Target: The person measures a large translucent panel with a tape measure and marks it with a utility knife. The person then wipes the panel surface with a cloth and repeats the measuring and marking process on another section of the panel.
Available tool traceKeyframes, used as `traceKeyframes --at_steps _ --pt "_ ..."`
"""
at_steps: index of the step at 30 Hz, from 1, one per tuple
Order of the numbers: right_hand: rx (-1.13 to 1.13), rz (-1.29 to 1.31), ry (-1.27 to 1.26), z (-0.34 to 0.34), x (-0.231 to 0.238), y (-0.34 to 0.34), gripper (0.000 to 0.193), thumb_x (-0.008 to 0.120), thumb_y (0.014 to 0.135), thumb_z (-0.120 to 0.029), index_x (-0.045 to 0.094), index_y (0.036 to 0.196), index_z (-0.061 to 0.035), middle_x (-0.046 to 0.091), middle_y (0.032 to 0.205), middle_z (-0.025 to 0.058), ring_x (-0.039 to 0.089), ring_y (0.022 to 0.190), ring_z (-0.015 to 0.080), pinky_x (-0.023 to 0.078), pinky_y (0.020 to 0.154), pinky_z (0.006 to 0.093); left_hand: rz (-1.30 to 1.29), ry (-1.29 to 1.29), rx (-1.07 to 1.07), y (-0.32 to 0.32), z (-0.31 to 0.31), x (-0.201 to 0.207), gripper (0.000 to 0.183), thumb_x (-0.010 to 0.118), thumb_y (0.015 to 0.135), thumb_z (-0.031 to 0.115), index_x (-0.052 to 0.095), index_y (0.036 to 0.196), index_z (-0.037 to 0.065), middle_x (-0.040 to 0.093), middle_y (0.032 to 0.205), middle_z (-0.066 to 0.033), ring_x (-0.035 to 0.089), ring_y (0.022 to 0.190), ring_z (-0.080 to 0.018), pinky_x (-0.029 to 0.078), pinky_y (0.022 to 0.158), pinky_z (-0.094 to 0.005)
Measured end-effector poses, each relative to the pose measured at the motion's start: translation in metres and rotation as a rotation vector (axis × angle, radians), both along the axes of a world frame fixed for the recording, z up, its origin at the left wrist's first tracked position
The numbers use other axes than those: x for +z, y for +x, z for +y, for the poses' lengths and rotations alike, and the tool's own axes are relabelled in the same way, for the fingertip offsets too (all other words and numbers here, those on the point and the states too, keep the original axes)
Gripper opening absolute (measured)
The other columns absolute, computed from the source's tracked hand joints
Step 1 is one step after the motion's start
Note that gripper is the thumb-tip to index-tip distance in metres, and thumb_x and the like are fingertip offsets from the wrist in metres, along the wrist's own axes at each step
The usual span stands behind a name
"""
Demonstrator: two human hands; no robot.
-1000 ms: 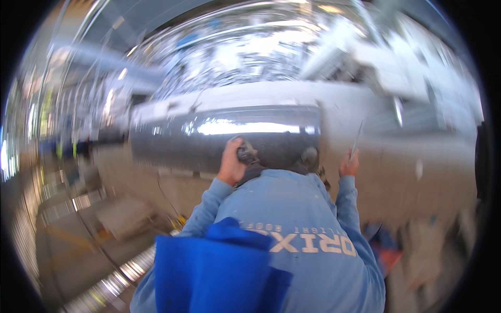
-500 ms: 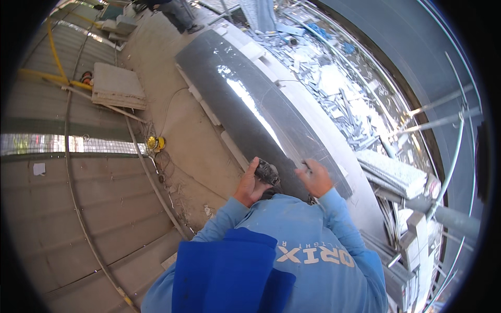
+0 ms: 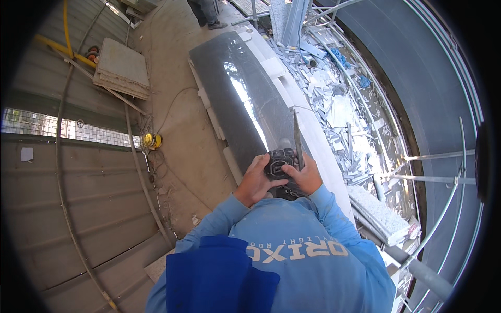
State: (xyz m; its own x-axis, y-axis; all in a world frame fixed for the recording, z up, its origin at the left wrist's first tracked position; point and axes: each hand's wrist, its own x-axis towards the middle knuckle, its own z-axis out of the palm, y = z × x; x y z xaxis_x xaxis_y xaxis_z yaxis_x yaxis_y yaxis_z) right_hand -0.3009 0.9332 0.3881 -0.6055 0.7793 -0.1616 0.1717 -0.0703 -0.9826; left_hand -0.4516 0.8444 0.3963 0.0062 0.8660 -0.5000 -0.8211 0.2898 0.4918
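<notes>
My left hand is closed around a chunky black palm-sized case with a rounded ring on its face; its kind is hard to make out. My right hand meets it from the other side, thumb pressed on the case. A long thin dark strip rises from the right hand's fingers, pointing away from me. Both hands are in front of my chest, above the near end of a long, polished dark grey slab. Bright reflections run along the slab's surface.
White blocks show along the slab's edges. Broken stone offcuts cover the ground at right, beside scaffold tubes. At left lie stacked pale slabs and a yellow corded tool. Another person's legs stand beyond the slab.
My right hand has come in from the right to touch the black case. The case is now turned face up, and the thin strip stands out clearly. My view has shifted slightly.
</notes>
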Motion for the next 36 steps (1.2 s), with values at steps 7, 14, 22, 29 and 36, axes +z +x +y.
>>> traceKeyframes --at_steps 7,14,22,29,36 --pt "0.367 0.125 -0.145 0.15 -0.01 -0.089 0.044 0.068 0.081 -0.027 0.055 0.111 0.0019 0.064 0.097 0.0101 0.058 0.09 0.0141 0.045 0.081 0.0297 -0.033 -0.108 0.026 -0.086 0.116 0.0 0.051 0.037 0.095 0.049 0.049 0.126 0.01 0.058 0.118 -0.0074 0.054 0.111 -0.0186 0.047 0.087 -0.0478" --pt "0.747 0.075 -0.145 0.284 0.01 -0.197 0.045 0.072 0.079 -0.023 0.057 0.113 0.0011 0.064 0.096 0.0108 0.06 0.076 0.0152 0.048 0.068 0.0279 0.013 -0.138 0.134 -0.17 0.212 0.015 0.053 0.038 0.093 0.047 0.046 0.126 0.007 0.059 0.111 -0.0127 0.061 0.098 -0.0225 0.056 0.073 -0.0365" --pt "0.635 0.013 0.1 0.335 -0.008 -0.313 0.043 0.072 0.078 -0.019 0.058 0.111 0.0038 0.065 0.095 0.015 0.061 0.085 0.0187 0.048 0.074 0.0308 -0.216 0.052 0.386 -0.255 0.242 -0.03 0.058 0.043 0.089 0.045 0.04 0.131 0.006 0.054 0.118 -0.016 0.056 0.105 -0.0327 0.054 0.075 -0.0436" --pt "0.406 -0.211 0.25 0.389 -0.047 -0.399 0.037 0.067 0.082 -0.02 0.059 0.108 0.0042 0.066 0.091 0.0128 0.059 0.077 0.0158 0.047 0.067 0.0278 -0.276 0.187 0.45 -0.397 0.28 -0.054 0.058 0.05 0.087 0.043 0.038 0.131 0.007 0.048 0.124 -0.0206 0.051 0.112 -0.0337 0.052 0.078 -0.0448" --pt "-0.064 -0.333 0.238 0.445 0.001 -0.449 0.041 0.063 0.085 -0.028 0.058 0.109 0.0045 0.065 0.092 0.0195 0.062 0.084 0.0237 0.048 0.075 0.0326 -0.096 0.12 -0.273 -0.527 0.396 -0.024 0.059 0.058 0.084 0.043 0.04 0.127 0.008 0.049 0.122 -0.021 0.052 0.111 -0.0291 0.051 0.079 -0.0412"
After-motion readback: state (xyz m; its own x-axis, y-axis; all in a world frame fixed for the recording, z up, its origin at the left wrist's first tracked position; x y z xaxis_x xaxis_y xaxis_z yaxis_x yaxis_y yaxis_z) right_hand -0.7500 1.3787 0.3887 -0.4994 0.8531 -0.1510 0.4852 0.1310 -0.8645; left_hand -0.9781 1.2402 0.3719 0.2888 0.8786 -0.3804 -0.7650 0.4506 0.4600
